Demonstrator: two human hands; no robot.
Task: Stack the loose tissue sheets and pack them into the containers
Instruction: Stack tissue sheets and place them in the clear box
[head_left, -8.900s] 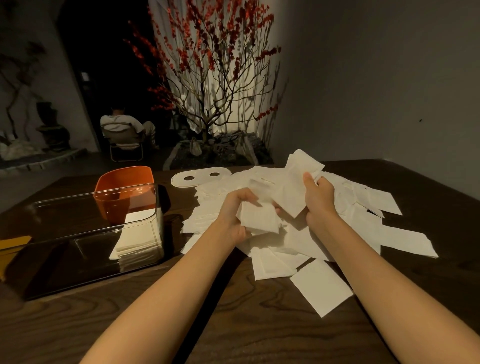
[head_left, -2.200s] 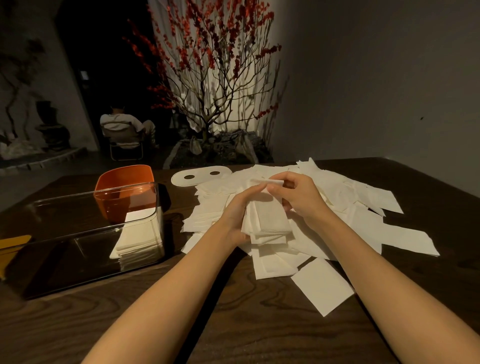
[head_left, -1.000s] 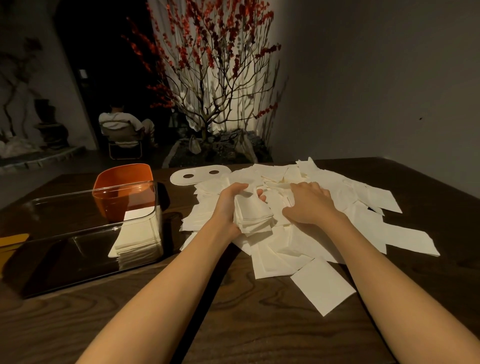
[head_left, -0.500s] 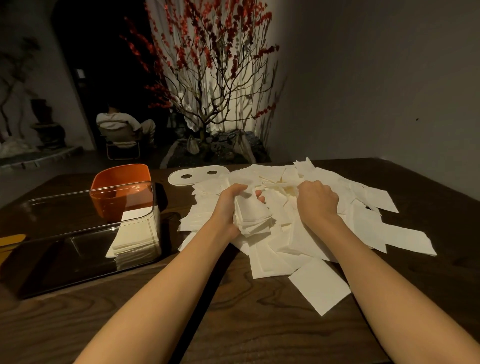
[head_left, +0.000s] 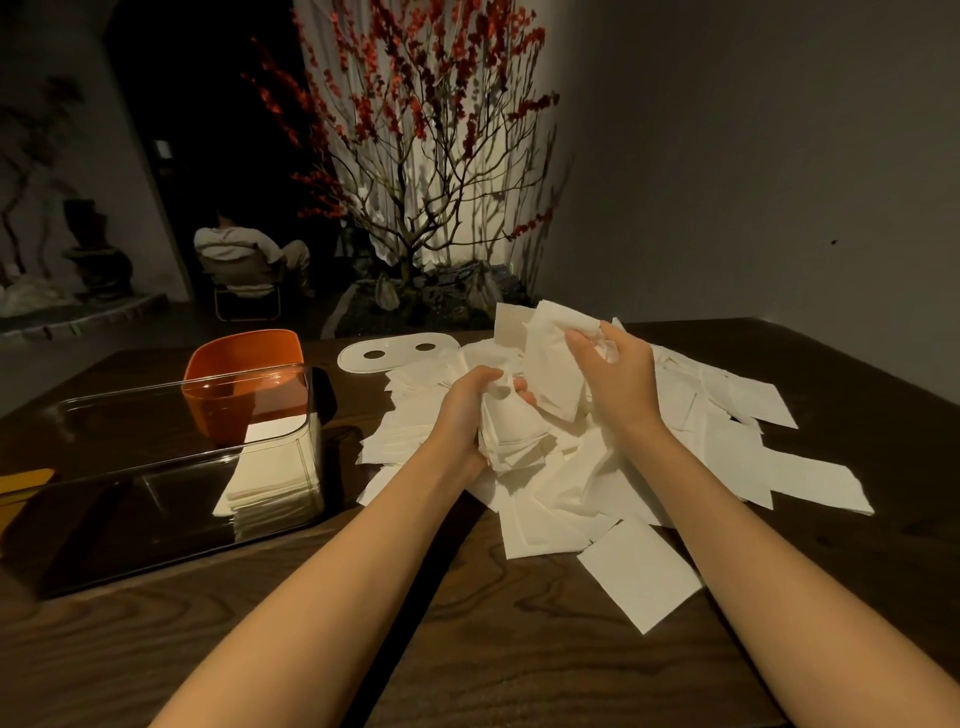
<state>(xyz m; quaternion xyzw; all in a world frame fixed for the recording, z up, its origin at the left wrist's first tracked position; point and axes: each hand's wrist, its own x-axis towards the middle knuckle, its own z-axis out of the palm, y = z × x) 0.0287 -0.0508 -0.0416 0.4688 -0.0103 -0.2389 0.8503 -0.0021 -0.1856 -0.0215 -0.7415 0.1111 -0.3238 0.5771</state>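
My left hand (head_left: 470, 410) grips the gathered tissue stack (head_left: 514, 434) as a base, while my right hand (head_left: 618, 382) pinches fresh sheets (head_left: 553, 364) above the loose pile (head_left: 675, 457) (clear container (head_left: 171, 467) waits left, partly filled).

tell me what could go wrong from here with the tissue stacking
1. The stack in the left hand looks fanned at its edges; adding more may let sheets slip out.
2. The right hand holds crumpled sheets, which may crease and stack unevenly.
3. The clear box already has a pile at its right end; a crooked stack may not sit flush beside it.
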